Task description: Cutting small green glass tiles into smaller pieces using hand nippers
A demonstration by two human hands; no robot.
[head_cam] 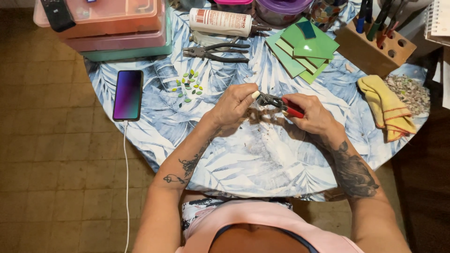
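Between both hands, the right hand (311, 112) squeezes red-handled nippers (281, 104) whose jaws meet a small piece pinched steady by the left hand (236, 104).

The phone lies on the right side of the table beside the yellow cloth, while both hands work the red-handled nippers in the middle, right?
Not quite. The head view shows the phone at the table's left edge, far from the yellow cloth on the right. The rest holds: the right hand grips the red-handled nippers and the left hand meets their jaws mid-table.
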